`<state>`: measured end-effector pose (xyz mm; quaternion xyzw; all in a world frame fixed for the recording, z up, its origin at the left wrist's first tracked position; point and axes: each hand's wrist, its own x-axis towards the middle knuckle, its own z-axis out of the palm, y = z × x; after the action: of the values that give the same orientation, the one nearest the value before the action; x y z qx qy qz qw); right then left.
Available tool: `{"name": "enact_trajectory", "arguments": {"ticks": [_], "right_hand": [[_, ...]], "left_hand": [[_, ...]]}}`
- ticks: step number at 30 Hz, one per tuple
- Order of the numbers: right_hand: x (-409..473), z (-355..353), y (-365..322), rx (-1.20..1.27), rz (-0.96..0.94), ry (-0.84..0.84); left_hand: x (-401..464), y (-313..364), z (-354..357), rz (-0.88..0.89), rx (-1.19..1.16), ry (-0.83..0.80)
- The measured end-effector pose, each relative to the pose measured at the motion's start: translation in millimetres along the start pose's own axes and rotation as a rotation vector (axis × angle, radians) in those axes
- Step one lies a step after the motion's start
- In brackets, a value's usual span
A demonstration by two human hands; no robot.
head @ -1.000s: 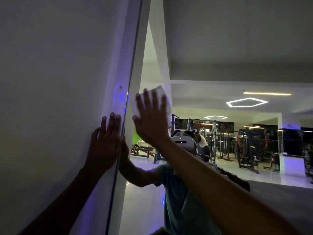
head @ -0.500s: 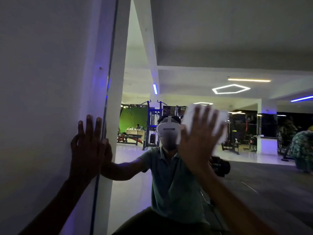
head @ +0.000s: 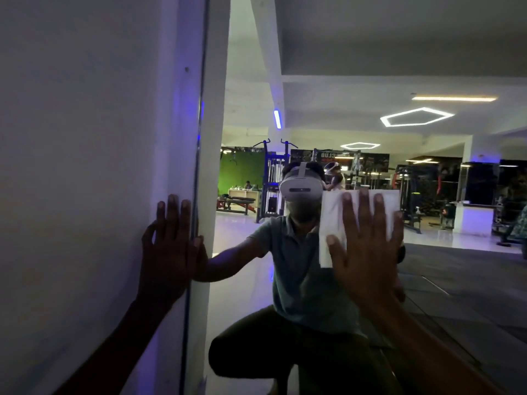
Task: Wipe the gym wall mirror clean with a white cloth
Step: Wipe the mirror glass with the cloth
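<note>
The wall mirror (head: 370,67) fills the right two thirds of the view and reflects the gym and me crouching. A folded white cloth (head: 332,223) lies flat on the glass at mid height. My right hand (head: 368,246) presses it against the mirror with straight, spread fingers, covering most of it. My left hand (head: 168,249) rests flat on the white wall (head: 85,166), fingers up, right beside the mirror's left edge (head: 196,195).
The mirror's left edge runs top to bottom with a blue glow along it. In the reflection are weight machines, a bench, a green wall, hexagon ceiling lights and other people far back.
My right hand has slid the cloth rightward and downward across the glass, from near the mirror's left edge to its middle. The left hand stays braced on the wall.
</note>
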<state>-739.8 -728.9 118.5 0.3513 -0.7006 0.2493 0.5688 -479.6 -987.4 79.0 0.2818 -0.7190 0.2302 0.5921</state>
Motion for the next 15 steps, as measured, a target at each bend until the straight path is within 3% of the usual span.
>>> {"name": "enact_trajectory", "arguments": {"ticks": [2, 3, 8, 11, 15], "right_hand": [[3.2, 7.3, -43.2, 0.013, 0.166, 0.009], [7.1, 10.9, -70.8, 0.045, 0.160, 0.014], [15.5, 22.6, -156.5, 0.116, -0.341, -0.048], [17.9, 17.9, -147.1, 0.164, -0.454, -0.058], [27.7, 5.3, -62.2, 0.106, -0.262, -0.024]], "left_hand": [[-11.0, -1.8, 3.9, 0.014, 0.008, -0.004], [-13.6, -2.2, 5.1, 0.019, 0.016, 0.002], [-14.3, -2.3, 2.8, 0.026, 0.036, 0.001], [-14.1, -0.7, -2.7, -0.008, 0.042, -0.033], [-8.5, 12.6, -11.5, -0.068, 0.103, -0.070]]}}
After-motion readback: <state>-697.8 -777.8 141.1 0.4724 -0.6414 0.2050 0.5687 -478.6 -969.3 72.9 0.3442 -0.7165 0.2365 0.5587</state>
